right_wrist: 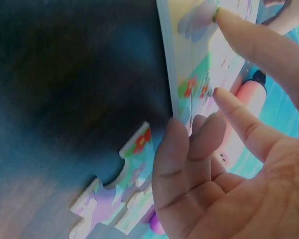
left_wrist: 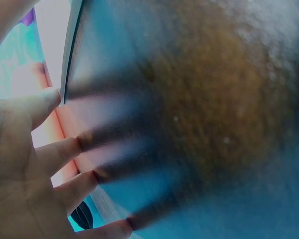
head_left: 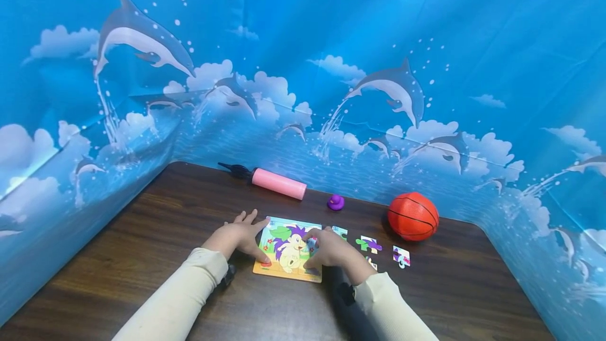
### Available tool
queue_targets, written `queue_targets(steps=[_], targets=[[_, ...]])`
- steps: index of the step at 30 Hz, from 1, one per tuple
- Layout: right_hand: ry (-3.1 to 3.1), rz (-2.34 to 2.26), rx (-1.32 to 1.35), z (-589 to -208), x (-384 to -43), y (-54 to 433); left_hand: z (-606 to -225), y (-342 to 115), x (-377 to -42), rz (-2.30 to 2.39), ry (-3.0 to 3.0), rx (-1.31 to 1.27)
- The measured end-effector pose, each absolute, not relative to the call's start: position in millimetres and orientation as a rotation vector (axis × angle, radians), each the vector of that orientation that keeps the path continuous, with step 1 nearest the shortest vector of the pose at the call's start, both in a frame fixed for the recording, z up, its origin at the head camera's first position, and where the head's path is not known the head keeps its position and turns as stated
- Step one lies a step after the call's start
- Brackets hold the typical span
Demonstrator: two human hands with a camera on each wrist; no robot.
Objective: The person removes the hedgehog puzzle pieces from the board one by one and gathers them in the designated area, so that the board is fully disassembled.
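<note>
A flat jigsaw board (head_left: 288, 276) with a purple-haired hedgehog picture lies on the dark wooden table (head_left: 265, 309). My left hand (head_left: 241, 237) is spread at its left side; the thumb rests on the lower left and the index finger touches the upper left corner. On the right, my right hand (head_left: 333, 250) reaches over the board, its thumb and index fingertips touching the picture. Its other fingers are bent by the board's edge in the right wrist view. Loose puzzle pieces (right_wrist: 107, 191) lie beside that hand, one with a red flower.
Farther right is another loose piece (head_left: 401, 257). A red ball (head_left: 413, 217) with black lines stands at the back right. A purple rubber duck (head_left: 335, 202) and a pink hand pump (head_left: 279, 183) with a black end lie along the back, before a blue dolphin curtain (head_left: 303, 67).
</note>
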State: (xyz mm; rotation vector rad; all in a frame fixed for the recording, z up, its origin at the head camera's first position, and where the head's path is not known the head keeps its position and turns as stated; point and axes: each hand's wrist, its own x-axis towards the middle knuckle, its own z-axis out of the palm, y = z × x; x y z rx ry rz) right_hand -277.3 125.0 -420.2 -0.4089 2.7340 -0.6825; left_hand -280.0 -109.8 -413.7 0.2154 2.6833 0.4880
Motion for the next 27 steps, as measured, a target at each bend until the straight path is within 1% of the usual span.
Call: queue_targets(steps=[9, 14, 19, 23, 27], targets=[[2.806, -0.703, -0.327, -423, -274, 123, -413, -110, -282, 0.479, 2.683, 0.219], [2.879, -0.72, -0.394, -428, -269, 125, -428, -112, -292, 0.47, 2.674, 0.193], [2.863, -0.852, -0.431, -432, -269, 129, -442, -114, -301, 0.481, 2.684, 0.198], [2.824, -1.045, -0.346, -437, -273, 136, -443, -115, -302, 0.485, 2.69, 0.195], [2.638, -1.371, -0.143, -441, -277, 143, -436, -114, -297, 0.477, 2.687, 0.196]])
